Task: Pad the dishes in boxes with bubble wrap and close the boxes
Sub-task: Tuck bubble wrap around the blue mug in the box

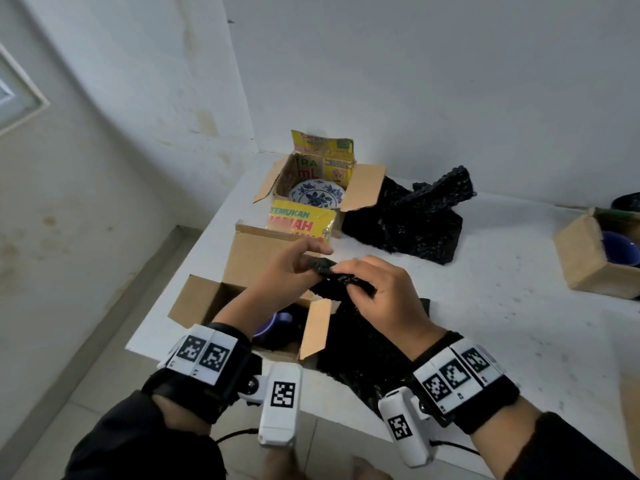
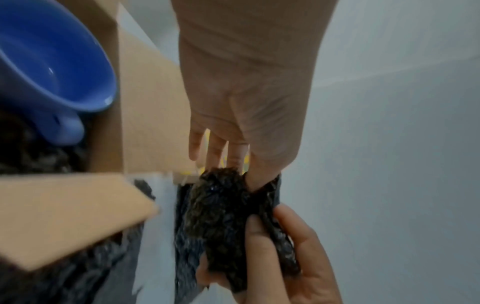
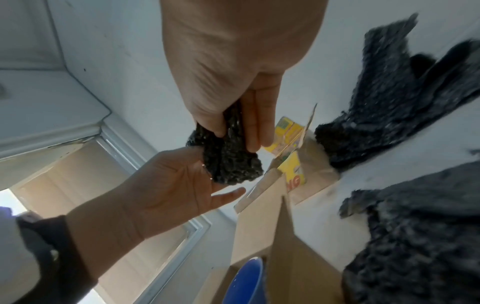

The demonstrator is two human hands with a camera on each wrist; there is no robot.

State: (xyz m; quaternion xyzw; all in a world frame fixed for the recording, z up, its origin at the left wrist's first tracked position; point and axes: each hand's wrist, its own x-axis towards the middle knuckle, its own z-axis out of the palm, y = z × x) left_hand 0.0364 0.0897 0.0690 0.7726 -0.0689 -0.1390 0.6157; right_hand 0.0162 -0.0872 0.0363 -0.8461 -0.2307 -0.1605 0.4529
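Both hands hold a crumpled strip of black bubble wrap [image 1: 329, 270] over the near open cardboard box [image 1: 204, 299]. My left hand [image 1: 311, 259] pinches its far end between thumb and fingers. My right hand [image 1: 346, 280] pinches the nearer part, thumb on top. The wrist views show the same strip [image 2: 221, 209] [image 3: 228, 162] between my left hand [image 2: 233, 164] and right hand [image 3: 233, 139]. A blue mug [image 1: 277, 323] [image 2: 52, 61] sits in the near box on dark wrap. Behind it, a second open box [image 1: 363, 185] holds a blue-and-white plate [image 1: 317, 195].
A loose pile of black bubble wrap [image 1: 415, 216] lies right of the far box, and another sheet [image 1: 363, 348] hangs over the white table's near edge [image 1: 519, 323]. A third box [image 1: 588, 265] with a blue bowl [image 1: 621, 249] stands at the right. White walls close the corner.
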